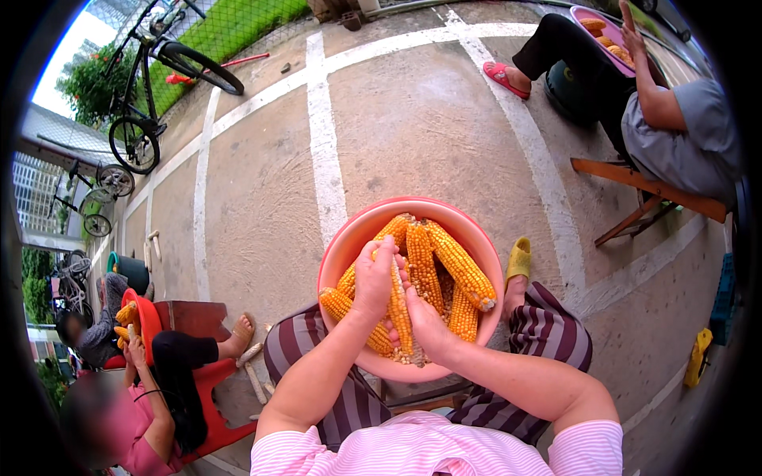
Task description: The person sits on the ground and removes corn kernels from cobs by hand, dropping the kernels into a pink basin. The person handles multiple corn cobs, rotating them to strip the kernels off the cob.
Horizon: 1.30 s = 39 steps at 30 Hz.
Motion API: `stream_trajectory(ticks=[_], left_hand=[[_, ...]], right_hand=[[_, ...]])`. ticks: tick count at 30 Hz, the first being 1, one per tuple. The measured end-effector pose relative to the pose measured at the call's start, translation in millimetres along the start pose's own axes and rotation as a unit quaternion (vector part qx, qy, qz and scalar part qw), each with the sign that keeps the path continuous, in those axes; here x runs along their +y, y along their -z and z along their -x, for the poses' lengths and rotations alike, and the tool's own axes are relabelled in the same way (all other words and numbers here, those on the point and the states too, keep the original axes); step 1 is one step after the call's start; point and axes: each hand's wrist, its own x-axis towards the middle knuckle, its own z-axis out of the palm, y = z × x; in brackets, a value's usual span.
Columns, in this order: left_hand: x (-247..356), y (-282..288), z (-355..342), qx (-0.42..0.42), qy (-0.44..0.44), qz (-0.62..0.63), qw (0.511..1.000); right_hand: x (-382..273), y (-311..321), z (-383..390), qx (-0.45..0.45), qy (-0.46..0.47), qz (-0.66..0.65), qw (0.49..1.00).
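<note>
Two hands met inside pink basin [349, 238]: left hand [373, 276] gripped upper end of yellow corn cob [401, 313], right hand [429, 325] closed on its lower part. Held cob stood tilted over basin's near-left half, within rim. Other cobs [456, 266] crowded basin; one end reached left rim, another nearly right rim, leaving hands little side room. Striped trouser legs [556, 333] flanked basin. Yellow slipper [518, 258] just right of basin. Concrete floor [429, 119] stretched beyond basin's far rim; bicycle [145, 55] well apart, far left of basin.
</note>
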Motion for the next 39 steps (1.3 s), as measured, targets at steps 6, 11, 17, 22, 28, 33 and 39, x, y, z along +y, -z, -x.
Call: stream_trajectory(ticks=[6,11,17,22,28,33,39], left_hand=[[3,0,1,0.003,0.01,0.01,1.0],[12,2,-4,0.028,0.001,0.01,1.0],[12,4,-7,0.053,-0.016,-0.032,0.998],[11,1,-5,0.065,-0.007,-0.054,0.996],[6,2,-3,0.068,-0.009,-0.065,0.996],[2,5,-4,0.069,-0.016,-0.067,0.995],[4,3,-4,0.069,-0.013,-0.061,0.996]], right_hand=[[-5,-2,0,0.037,-0.044,-0.004,0.998],[-11,-3,-1,0.018,-0.031,-0.048,0.998],[-7,0,-3,-0.013,-0.001,-0.057,0.998],[-10,-6,2,0.024,-0.013,-0.019,0.999],[-1,-4,0,0.022,-0.005,-0.003,1.0],[-1,-4,1,0.019,0.005,0.008,1.0],[-2,-3,0,0.024,0.004,-0.006,1.0]])
